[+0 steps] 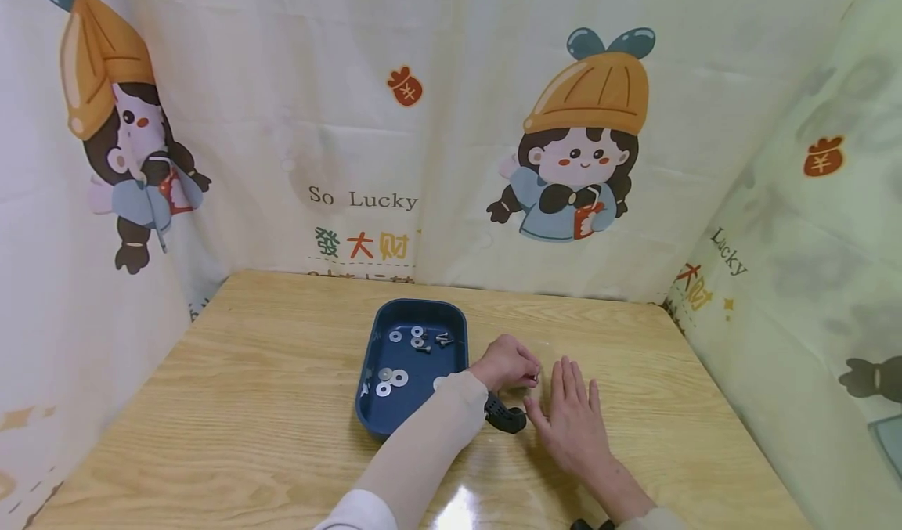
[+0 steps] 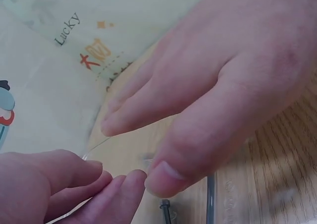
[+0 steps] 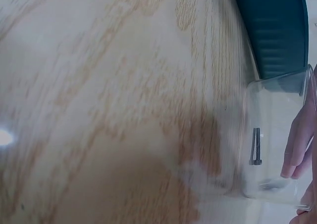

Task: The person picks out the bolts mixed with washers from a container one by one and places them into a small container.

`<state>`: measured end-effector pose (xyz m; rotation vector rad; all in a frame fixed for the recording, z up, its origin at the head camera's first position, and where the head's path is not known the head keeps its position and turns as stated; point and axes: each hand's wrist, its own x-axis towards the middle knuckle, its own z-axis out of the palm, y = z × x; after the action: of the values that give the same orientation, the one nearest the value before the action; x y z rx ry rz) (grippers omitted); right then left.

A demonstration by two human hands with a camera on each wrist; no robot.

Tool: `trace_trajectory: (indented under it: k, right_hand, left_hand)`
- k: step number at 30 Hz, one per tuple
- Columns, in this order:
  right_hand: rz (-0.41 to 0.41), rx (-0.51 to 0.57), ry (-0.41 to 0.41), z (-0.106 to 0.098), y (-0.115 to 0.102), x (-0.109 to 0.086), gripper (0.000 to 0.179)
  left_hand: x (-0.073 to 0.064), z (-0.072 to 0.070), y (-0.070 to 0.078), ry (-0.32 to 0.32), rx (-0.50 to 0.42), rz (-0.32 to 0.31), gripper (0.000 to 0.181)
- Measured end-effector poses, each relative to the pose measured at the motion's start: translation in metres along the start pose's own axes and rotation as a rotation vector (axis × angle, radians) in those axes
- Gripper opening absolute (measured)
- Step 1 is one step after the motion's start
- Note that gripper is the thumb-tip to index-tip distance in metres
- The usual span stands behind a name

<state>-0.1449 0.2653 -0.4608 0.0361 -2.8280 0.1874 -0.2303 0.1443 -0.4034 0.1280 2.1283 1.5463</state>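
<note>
Right wrist: clear plastic box (image 3: pixel 277 140), dark screw (image 3: pixel 255 146) inside, fingertips (image 3: pixel 293 154) beside.

The left arm (image 1: pixel 423 444) wears a snug, pale beige sleeve that runs up to the wrist, with a band of white cloth showing at its near end. A black strap mount (image 1: pixel 506 416) sits at that wrist, just behind the bare left hand (image 1: pixel 509 362). The right hand (image 1: pixel 572 416) is bare too, with a light cuff (image 1: pixel 651 520) at its wrist and a bit of black gear beside it.
</note>
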Motion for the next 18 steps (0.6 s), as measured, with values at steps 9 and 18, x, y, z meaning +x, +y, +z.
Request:
trace_trajectory:
  k: [9, 18]
  right_hand:
    - [0.015, 0.017, -0.052, 0.0, -0.003, 0.0, 0.083]
    - [0.024, 0.037, -0.073, 0.001, -0.001, -0.002, 0.084]
  left_hand:
    - [-0.001, -0.01, -0.003, -0.008, 0.012, 0.03, 0.015]
    - [-0.003, -0.034, -0.008, -0.101, -0.154, 0.093, 0.019]
